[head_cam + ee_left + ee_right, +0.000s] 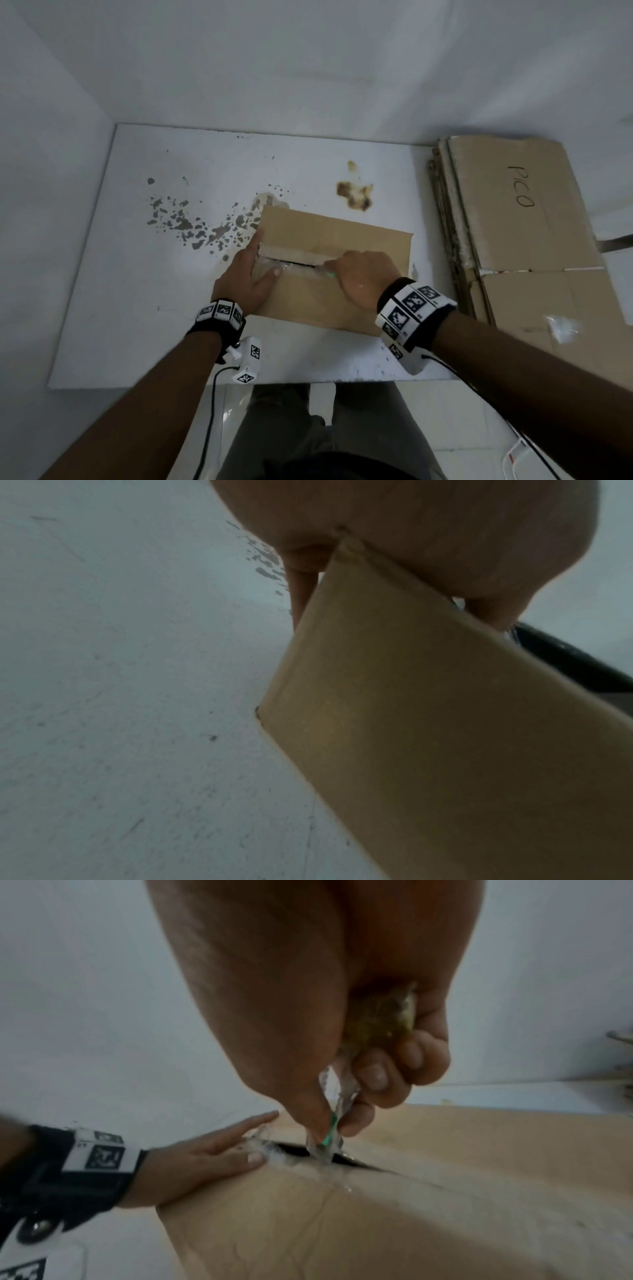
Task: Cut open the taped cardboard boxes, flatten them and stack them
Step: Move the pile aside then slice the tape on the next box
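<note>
A brown cardboard box [342,233] lies flat on the white table [137,308], its taped top seam [291,262] split into a dark gap. My left hand [263,260] rests open on the box's left end, fingers straight beside the seam; the left wrist view shows the palm [411,534] on the box corner [428,723]. My right hand [330,270] pinches a clear tape strip [337,1118] at the seam [356,1162], with a thin green sliver in the pinch. I cannot tell whether that sliver is a blade. A crumpled wad [383,1018] sits in its palm.
A stack of flattened cardboard [513,212] marked "PICO" lies at the table's right end, a scrap of clear tape [561,327] on it. Brown stains [354,195] and grey spots [185,219] mark the table. White walls close the back and left.
</note>
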